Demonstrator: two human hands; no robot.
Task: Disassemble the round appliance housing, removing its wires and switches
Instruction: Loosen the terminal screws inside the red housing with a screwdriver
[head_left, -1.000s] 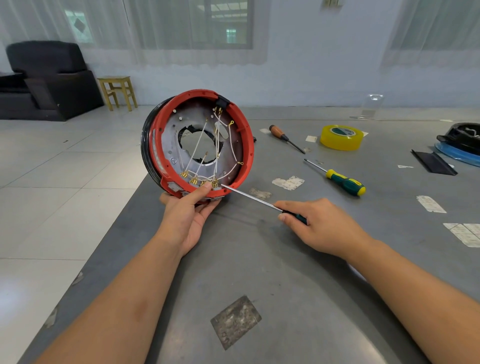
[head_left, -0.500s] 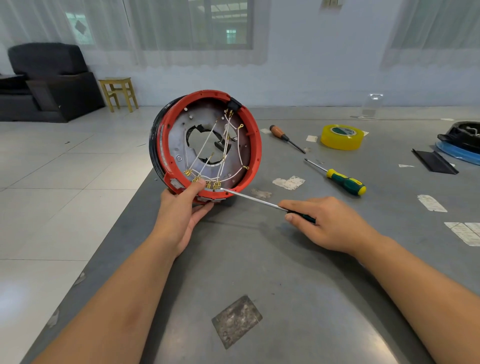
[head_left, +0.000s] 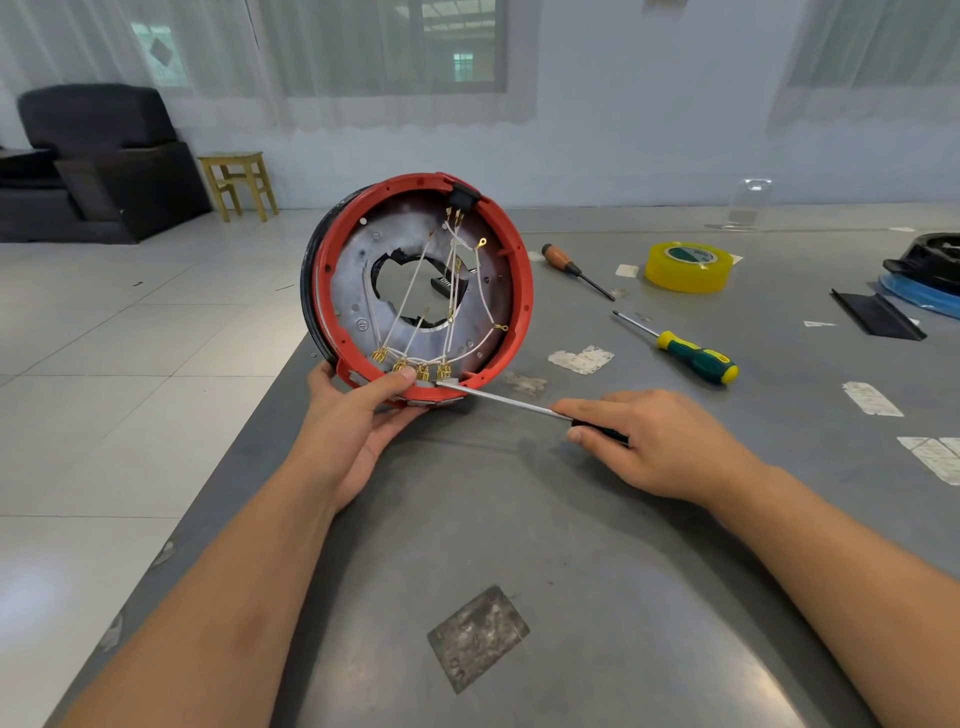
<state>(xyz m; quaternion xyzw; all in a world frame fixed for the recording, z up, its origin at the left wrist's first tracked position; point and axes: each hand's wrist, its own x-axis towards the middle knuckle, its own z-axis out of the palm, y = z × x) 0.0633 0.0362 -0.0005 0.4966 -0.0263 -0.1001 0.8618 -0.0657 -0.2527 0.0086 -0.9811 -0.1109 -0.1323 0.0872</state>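
Grey desk (head_left: 519, 545) up front, tiled floor off its left edge, curtained windows behind. Landmark throughout: the round housing (head_left: 332, 291), red-rimmed, stood on edge near the desk's left edge with its open side facing the camera. Far left of the housing, across the floor: a black armchair (head_left: 98, 156) and a small yellow stool (head_left: 239, 182). Directly below the housing: left hand (head_left: 353, 431), fingers curled under the rim and thumb pressed on the lower edge, gripping it. Inside the housing: white wires (head_left: 415, 296) strung across a metal plate, ending in brass terminals (head_left: 410, 364) along the bottom. Lower right of the housing: right hand (head_left: 654, 441), wrapped around the dark handle of a screwdriver (head_left: 498, 400), shaft tip touching the lower rim beside the terminals. Right of the housing, lying on the desk: a wooden-handled screwdriver (head_left: 571, 267), a green-and-yellow screwdriver (head_left: 685, 353), and beyond them a yellow tape roll (head_left: 688, 267). Farthest right: a black strip (head_left: 878, 314) and a dark part on a blue base (head_left: 930, 275), cut off by the frame.
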